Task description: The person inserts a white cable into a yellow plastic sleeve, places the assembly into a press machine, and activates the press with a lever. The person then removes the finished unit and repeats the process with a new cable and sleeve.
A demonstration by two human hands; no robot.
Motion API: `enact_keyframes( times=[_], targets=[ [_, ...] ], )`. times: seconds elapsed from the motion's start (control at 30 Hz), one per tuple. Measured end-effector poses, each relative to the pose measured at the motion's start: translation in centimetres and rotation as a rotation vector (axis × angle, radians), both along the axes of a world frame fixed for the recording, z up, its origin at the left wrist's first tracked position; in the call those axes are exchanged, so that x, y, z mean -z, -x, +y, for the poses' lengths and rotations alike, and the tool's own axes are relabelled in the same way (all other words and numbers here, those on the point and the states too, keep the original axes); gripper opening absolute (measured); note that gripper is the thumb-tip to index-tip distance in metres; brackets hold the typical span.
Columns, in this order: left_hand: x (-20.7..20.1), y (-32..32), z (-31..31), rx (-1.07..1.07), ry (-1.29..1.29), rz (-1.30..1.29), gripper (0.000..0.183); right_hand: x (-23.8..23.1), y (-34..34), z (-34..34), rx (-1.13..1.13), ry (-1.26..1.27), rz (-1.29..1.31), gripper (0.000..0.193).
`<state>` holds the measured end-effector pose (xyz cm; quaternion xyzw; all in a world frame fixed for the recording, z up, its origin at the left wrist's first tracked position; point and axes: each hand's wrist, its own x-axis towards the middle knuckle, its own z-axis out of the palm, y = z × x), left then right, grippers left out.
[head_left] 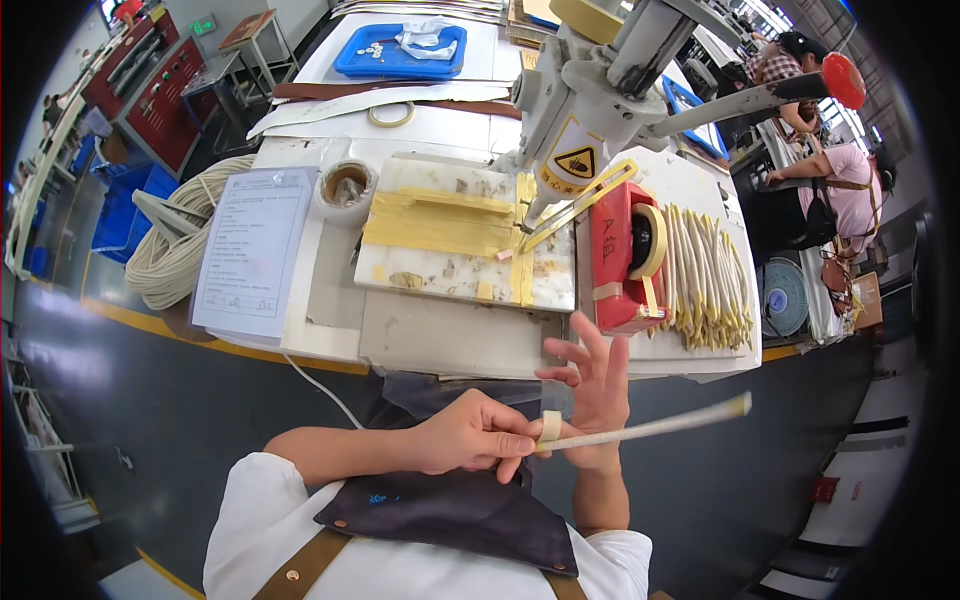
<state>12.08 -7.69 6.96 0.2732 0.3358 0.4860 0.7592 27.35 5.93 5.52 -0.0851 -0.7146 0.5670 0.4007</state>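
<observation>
My left hand (475, 435) pinches one end of a short length of white cord (650, 430). The cord reaches out to the right, and its far tip is yellowish. From the pinched end a strip of cream masking tape (550, 426) stands up in a small curl. Behind the cord, my right hand (595, 395) is raised with its fingers spread; it grips nothing that I can see. Over the bench stands a hand press (590, 120) with a red-knobbed lever. Below it lies a white board (470, 285) patched with yellow tape.
A red tape dispenser (612, 255) sits right of the board, beside a row of cut cords (705, 285). At left are a printed sheet (255, 250), a tape roll (346, 185) and a coil of rope (165, 270). A blue tray (400, 65) lies farther back. People work at right.
</observation>
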Motion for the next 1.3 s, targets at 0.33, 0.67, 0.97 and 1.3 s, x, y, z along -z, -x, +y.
enact_keyframes(
  times=[0.33, 0.67, 0.97, 1.3],
  targets=[
    [1.0, 0.6, -0.3, -0.724, -1.070, 1.471, 0.037, -1.2, -2.5, -1.8, -0.325, 0.859, -0.029, 0.035],
    [1.8, 0.9, -0.8, -0.675, -1.009, 1.529, 0.035, -1.2, -2.4, -0.9, -0.164, 0.400, -0.451, 0.026],
    [1.3, 1.0, -0.7, -0.410, -0.725, 1.328, 0.019, -2.3, -1.2, -0.8, 0.038, -0.267, -0.477, 0.025],
    [2.0, 0.7, -0.7, -0.015, 0.141, -0.223, 0.033, -0.5, -1.1, 1.0, 0.064, -0.645, -0.113, 0.027]
  ],
)
